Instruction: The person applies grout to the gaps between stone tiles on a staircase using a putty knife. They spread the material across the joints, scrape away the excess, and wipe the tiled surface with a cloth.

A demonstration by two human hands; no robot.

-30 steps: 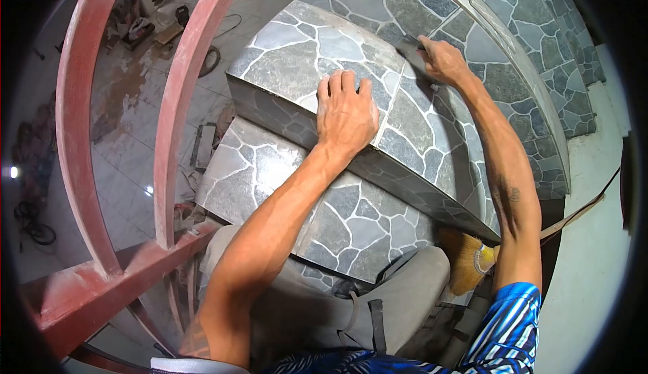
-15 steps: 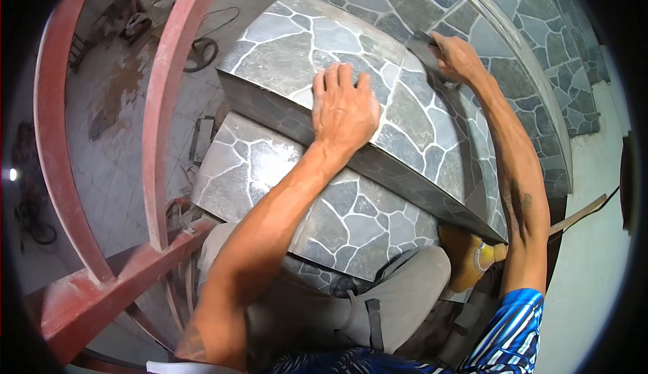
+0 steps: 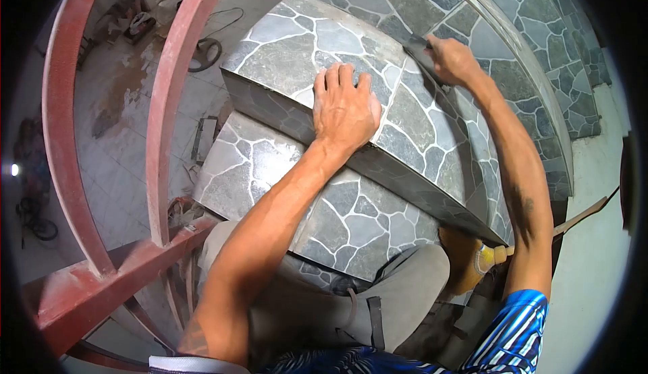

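Note:
My left hand (image 3: pixel 346 107) rests palm down near the front edge of the upper stair tread (image 3: pixel 283 53), fingers stretched forward over its stone-pattern tile. Nothing shows in it. My right hand (image 3: pixel 452 60) is closed around a thin, dark flat-bladed tool (image 3: pixel 420 45), most of it hidden by the fingers. That tool is at the back of the tread, close to the corner where the tread meets the tiled riser (image 3: pixel 415 6). A dark shadow of the arm falls across the tiles below it.
A lower tiled step (image 3: pixel 344 219) lies before my knees. At its right end is a yellow-bristled brush (image 3: pixel 466 259). Red metal railing bars (image 3: pixel 162 111) rise on the left. Beyond them, a floor (image 3: pixel 135 165) holds scattered debris. A pale wall ledge (image 3: pixel 594 252) runs along the right.
My right hand and the tool have shifted slightly, and the blade now appears at a flatter angle. My left hand stays in place on the tread. The view has moved a little.

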